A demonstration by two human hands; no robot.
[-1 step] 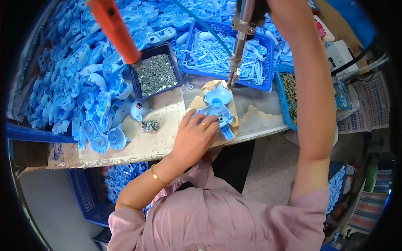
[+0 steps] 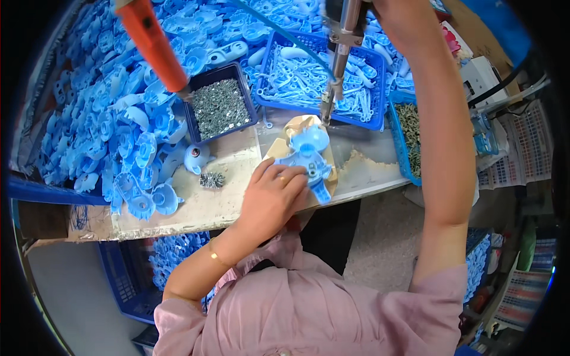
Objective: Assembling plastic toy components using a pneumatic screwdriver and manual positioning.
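Observation:
My left hand (image 2: 270, 193) grips a blue plastic shell (image 2: 310, 153) by its left side, fingers bent over its edge. The shell lies on or just above a tan fixture block (image 2: 300, 123); whether they touch I cannot tell. In its lower part sit small round metal bits. A metal screwdriving spindle (image 2: 336, 74) stands upright beyond it, its tip near the shell's upper right edge. My right hand (image 2: 395, 18) is raised at the top edge beside the spindle's dark upper part, its fingers out of sight.
A screw tray (image 2: 254, 113) stands left of the fixture, under an orange hanging driver (image 2: 151, 44). Blue shells (image 2: 127, 113) heap at left. Behind are a blue basket (image 2: 380, 118) of small blue parts and, at right, a turquoise basket (image 2: 405, 151) of screws.
The blue shell has shifted slightly down and turned a little against the fixture, with my left hand. The spindle and the orange driver have moved slightly left.

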